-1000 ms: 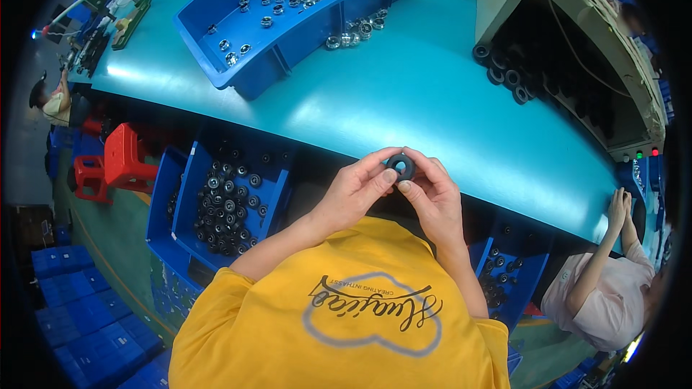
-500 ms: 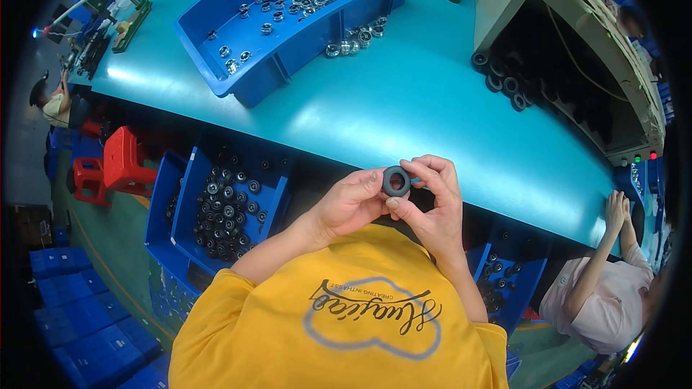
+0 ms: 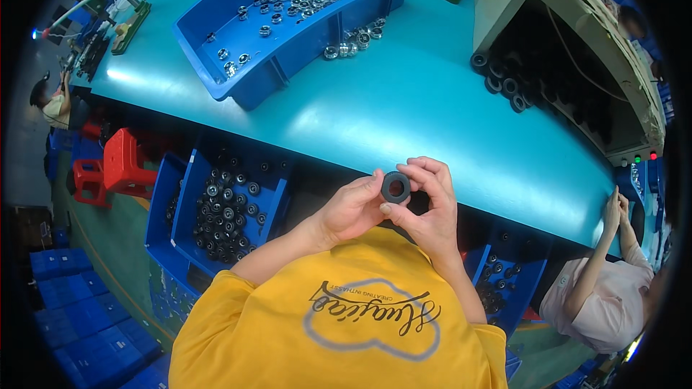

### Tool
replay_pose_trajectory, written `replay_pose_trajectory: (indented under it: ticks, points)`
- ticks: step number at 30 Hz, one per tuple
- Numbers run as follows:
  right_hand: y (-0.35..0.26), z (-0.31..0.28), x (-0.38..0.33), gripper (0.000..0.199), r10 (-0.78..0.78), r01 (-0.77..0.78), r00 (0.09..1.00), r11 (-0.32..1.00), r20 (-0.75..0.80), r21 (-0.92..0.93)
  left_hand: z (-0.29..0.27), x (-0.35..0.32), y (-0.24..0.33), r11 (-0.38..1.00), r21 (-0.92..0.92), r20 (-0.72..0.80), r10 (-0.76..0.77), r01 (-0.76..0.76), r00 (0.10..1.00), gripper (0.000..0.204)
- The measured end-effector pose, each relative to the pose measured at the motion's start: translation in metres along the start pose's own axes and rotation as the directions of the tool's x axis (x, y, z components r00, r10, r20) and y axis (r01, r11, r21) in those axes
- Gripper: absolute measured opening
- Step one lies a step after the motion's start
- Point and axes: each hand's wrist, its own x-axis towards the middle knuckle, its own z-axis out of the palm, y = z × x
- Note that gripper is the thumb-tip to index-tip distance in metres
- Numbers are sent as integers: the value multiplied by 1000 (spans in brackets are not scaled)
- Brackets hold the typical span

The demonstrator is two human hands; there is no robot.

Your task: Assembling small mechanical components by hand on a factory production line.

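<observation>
Between my two hands is a small black rubber tyre [image 3: 387, 193], its round hole facing up toward the head view. My left hand [image 3: 351, 209] pinches its left side with thumb and fingers. From the right, my right hand [image 3: 432, 210] grips it, forefinger at the upper rim and thumb at the lower rim. The tyre is held above my lap, just off the near edge of the teal table [image 3: 346, 112]. Fingers partly cover its underside.
A blue bin [image 3: 238, 94] of shiny wheel hubs stands on the table, with more hubs [image 3: 346, 49] beside it. Black tyres [image 3: 509, 88] spill from a machine opening [image 3: 569, 65] at right. Blue crates [image 3: 277, 205] of wheels sit below. Co-workers [image 3: 602, 295] are at right and far left.
The tyre has tilted slightly in my fingers, and its tread shows more. My right hand has shifted a little to the left; both hands keep their hold.
</observation>
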Motion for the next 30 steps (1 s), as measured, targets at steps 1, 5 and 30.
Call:
replay_pose_trajectory:
  ticks: [1, 5, 30]
  points:
    - [-1, 0, 0, 57, 1, -1, 1000, 1000, -5, -1, 2, 0, -1, 1000, -1, -11, 5, -5, 1000, 56]
    - [0, 2, -2, 55, 7, -7, 999, 1000, -37, 5, 1, 0, -3, 999, -33, 7, 9, -8, 1000, 56]
    - [6, -2, 119, 33, -109, 128, 985, 982, 133, -142, 12, -19, 39, 974, 20, -125, 226, -225, 966, 51]
